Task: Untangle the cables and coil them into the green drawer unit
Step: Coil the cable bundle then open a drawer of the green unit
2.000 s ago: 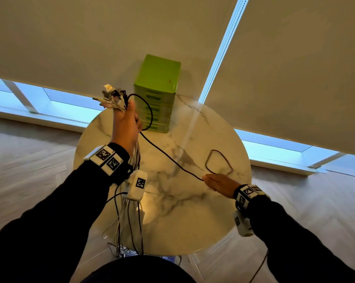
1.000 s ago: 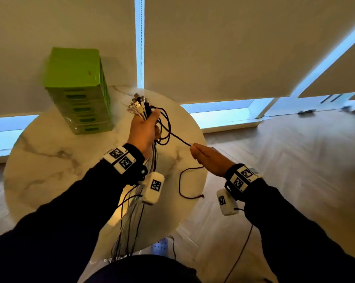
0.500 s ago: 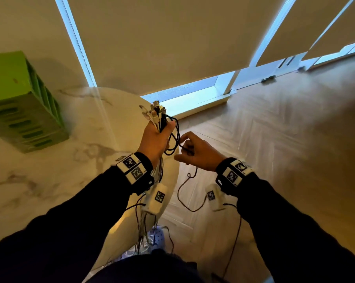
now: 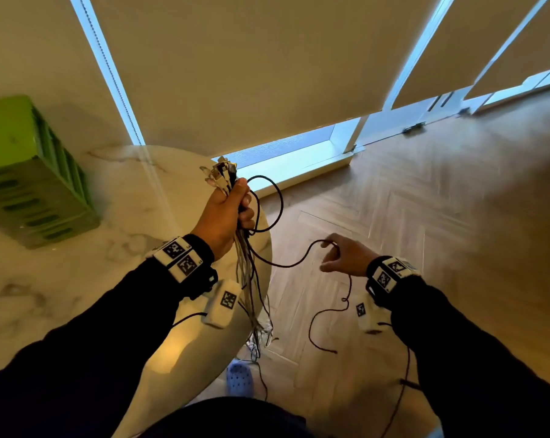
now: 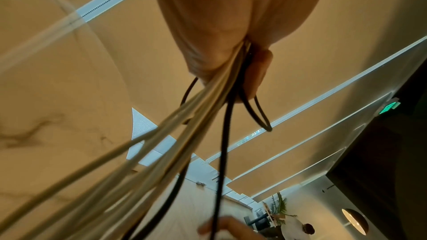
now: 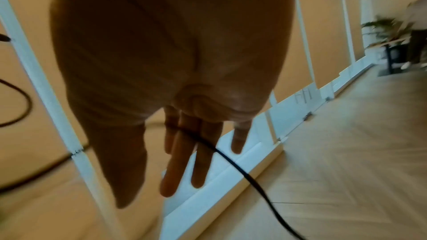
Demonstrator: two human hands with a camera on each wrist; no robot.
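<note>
My left hand (image 4: 226,210) grips a bundle of white and black cables (image 4: 245,270) upright over the table's right edge, connector ends sticking out above the fist. In the left wrist view the bundle (image 5: 161,143) hangs down out of my left hand (image 5: 231,25). One black cable (image 4: 286,266) loops out of that fist and sags across to my right hand (image 4: 343,256), over the floor. In the right wrist view the black cable (image 6: 242,171) lies across extended fingers (image 6: 177,161), thumb apart. Its loose end dangles below. The green drawer unit (image 4: 30,178) stands at far left, drawers closed.
The round marble table (image 4: 77,279) fills the left side. Wooden floor (image 4: 425,248) lies to the right, roller blinds and low windows behind. A blue shoe (image 4: 239,379) shows under the table edge. A person (image 6: 415,25) stands far off.
The view has swung right, away from the drawer unit. My right hand has moved right and down from beside the left hand, along the black cable. The left hand still grips the bundle.
</note>
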